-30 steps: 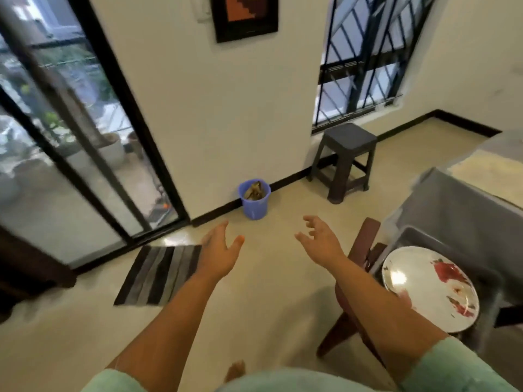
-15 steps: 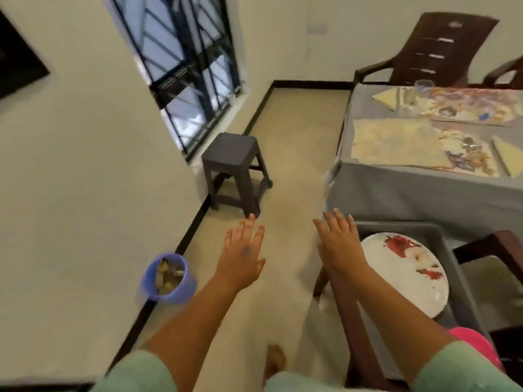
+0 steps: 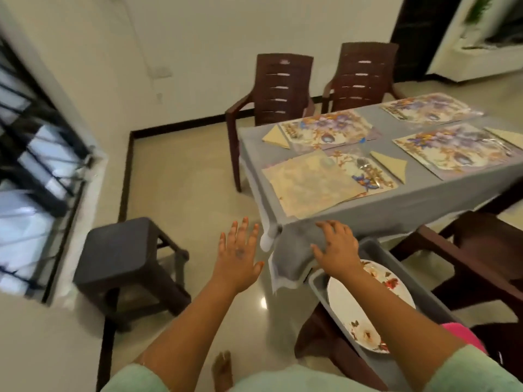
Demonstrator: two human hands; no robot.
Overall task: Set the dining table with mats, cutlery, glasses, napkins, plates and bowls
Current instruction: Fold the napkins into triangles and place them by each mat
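Plate point(image 3: 365, 304) lies in a grey tub point(image 3: 376, 247) at lower right, under the right forearm. Right hand point(image 3: 336, 247) hovers over the tub's rim, fingers point(image 3: 328, 230) loosely curled, holding nothing. Left hand point(image 3: 240, 256) hovers open, fingers spread. Table point(image 3: 396, 205) with mats point(image 3: 314, 182) fills the upper right.

Head-worn view, downward toward table point(image 3: 396, 205) corner.
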